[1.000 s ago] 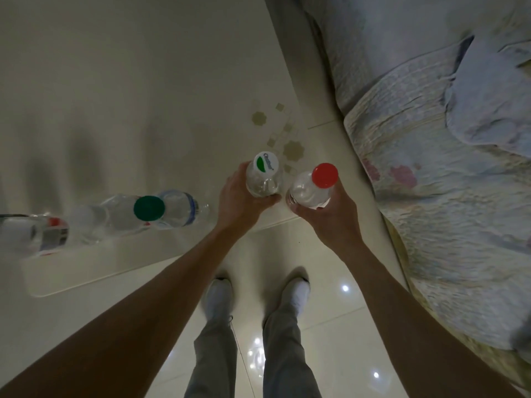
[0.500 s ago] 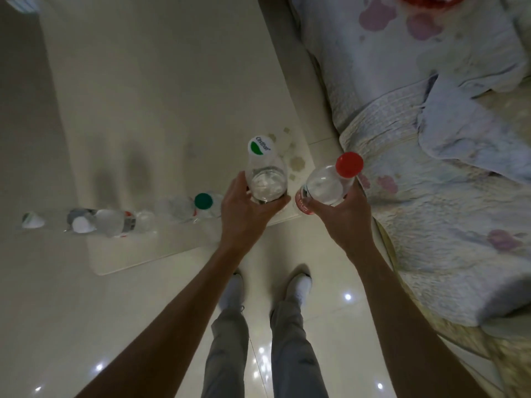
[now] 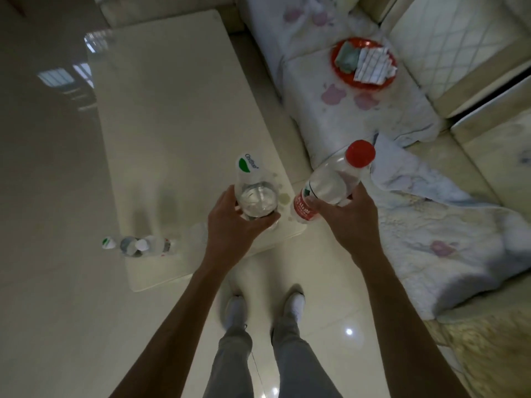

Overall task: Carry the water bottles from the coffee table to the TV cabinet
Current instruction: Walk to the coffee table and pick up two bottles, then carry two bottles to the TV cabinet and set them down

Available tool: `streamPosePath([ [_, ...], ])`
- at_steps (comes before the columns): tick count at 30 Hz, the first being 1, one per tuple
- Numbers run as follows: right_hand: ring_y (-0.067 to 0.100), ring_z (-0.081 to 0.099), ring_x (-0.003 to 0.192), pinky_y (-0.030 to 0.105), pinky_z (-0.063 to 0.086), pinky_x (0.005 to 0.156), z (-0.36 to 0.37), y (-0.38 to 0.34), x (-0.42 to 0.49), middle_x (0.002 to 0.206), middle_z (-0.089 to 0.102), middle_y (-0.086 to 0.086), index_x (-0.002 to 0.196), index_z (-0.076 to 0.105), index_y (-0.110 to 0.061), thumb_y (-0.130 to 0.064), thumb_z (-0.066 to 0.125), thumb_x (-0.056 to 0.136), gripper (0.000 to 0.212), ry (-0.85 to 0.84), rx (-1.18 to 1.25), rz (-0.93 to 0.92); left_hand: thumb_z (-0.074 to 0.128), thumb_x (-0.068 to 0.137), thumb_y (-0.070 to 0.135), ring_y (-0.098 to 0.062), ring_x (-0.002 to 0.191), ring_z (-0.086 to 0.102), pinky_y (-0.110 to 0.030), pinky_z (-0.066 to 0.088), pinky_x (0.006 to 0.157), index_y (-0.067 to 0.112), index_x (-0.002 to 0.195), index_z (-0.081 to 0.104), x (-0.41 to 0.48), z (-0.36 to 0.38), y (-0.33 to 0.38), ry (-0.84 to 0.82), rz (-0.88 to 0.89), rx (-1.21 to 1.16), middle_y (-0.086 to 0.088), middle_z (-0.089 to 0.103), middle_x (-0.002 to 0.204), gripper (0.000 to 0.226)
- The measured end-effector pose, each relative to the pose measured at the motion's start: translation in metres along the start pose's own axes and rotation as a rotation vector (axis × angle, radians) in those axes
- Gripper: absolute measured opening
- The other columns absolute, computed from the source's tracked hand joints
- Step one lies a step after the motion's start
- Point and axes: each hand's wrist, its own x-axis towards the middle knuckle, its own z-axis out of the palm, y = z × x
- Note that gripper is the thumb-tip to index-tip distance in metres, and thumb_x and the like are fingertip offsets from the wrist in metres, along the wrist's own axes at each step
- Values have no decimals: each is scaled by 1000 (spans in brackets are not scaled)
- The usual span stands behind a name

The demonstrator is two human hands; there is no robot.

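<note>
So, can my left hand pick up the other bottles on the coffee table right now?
Probably not: the left hand grips the green-logo bottle. Otherwise nothing blocks the way to the other bottles.

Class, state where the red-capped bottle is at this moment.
In the head view, the red-capped bottle is right of centre, gripped by the right hand, beside the white-capped bottle in the left hand.

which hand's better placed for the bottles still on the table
Left: the left hand is nearer the clear plastic bottles at the edge of the white coffee table; the right hand is farther; both are full.
</note>
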Motion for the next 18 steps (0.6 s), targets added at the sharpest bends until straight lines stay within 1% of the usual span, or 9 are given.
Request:
streamPosePath([
  [2,-1,59,94,23,46,88,-9,-20,-7,99,56,-27,118,49,-34,-48,79,63,64,7,23,2,89,60,29,-4,90,66,-17,56,75,27,105,60,-7,-9,18,23,-9,-23,6,69,101,54],
  [4,3,60,98,28,49,91,-17,-35,-13,103,60,-21,120,54,-26,-46,79,64,65,-2,48,0,89,61,29,-2,89,66,-11,53,71,31,105,59,-15,-15,32,42,-9,-35,8,68,100,54],
  [6,8,62,100,34,52,93,-27,-49,-19,107,65,-11,124,57,-20,-53,78,60,75,-10,50,-11,89,61,30,-2,89,66,-13,53,73,30,105,60,-24,-20,45,55,-13,-45,8,69,100,53],
  [8,11,64,99,37,54,91,-34,-58,-21,107,66,-7,122,57,-21,-57,77,58,76,-40,31,-26,89,60,33,-3,89,67,-19,56,76,27,107,63,-32,-22,57,74,-21,-43,8,69,99,54],
  [11,12,63,97,37,54,88,-43,-63,-19,106,65,-6,115,56,-24,-47,83,62,64,-85,17,-76,90,58,31,-3,87,68,-23,57,78,25,106,65,-44,-20,72,129,-50,-67,8,71,97,55],
  [12,12,63,97,36,54,87,-45,-65,-17,106,64,-5,116,55,-24,-48,82,61,66,-99,10,-99,90,58,32,-2,88,68,-22,57,78,25,107,65,-47,-18,77,152,-58,-76,9,71,98,56],
  [15,11,63,96,32,54,84,-50,-67,-12,108,64,-6,120,54,-24,-61,75,54,79,-173,1,-155,90,58,31,-2,90,67,-16,55,75,27,107,64,-59,-15,90,230,-96,-121,11,71,99,56],
  [17,9,63,93,28,52,82,-52,-68,-10,105,65,-7,118,55,-24,-61,74,55,76,-222,9,-200,90,60,29,0,92,66,-12,53,75,28,109,64,-68,-15,97,272,-109,-147,12,71,100,55],
  [18,8,63,92,25,52,80,-52,-69,-10,104,65,-8,119,55,-24,-59,76,58,73,-246,9,-221,90,60,28,0,93,65,-13,53,75,28,110,63,-74,-15,99,293,-110,-146,11,70,102,56],
])
